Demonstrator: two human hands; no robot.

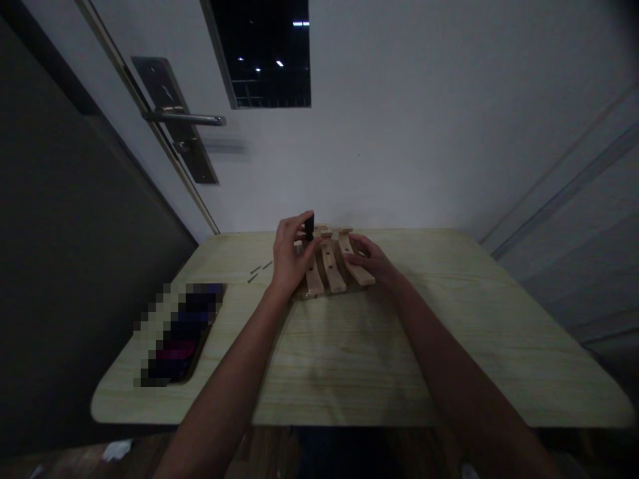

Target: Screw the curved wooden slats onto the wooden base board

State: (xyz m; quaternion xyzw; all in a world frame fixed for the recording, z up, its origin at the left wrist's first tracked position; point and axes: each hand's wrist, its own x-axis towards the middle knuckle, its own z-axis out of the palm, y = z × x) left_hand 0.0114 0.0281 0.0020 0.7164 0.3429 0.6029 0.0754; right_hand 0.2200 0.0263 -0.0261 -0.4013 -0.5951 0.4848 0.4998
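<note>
Pale wooden strips [330, 266], three of them, curved, stand side by side at the middle of the frame on a brownish base [309, 297] set on our table [339, 359]. Our left hand [290, 254] pinches an upright black handle [309, 227] near the upper end of the leftmost strip (what its lower end meets, we cannot make out). Our right hand [372, 261] grasps the rightmost strip between thumb and fingers. Left of centre, near our left hand, we see three loose screws [255, 270]. At lower left lies a phone [202, 332], partly blurred into blocks. White door [399, 133] fills the top, with a lever [187, 118] at upper left and a dark window [272, 53] right of it.
</note>
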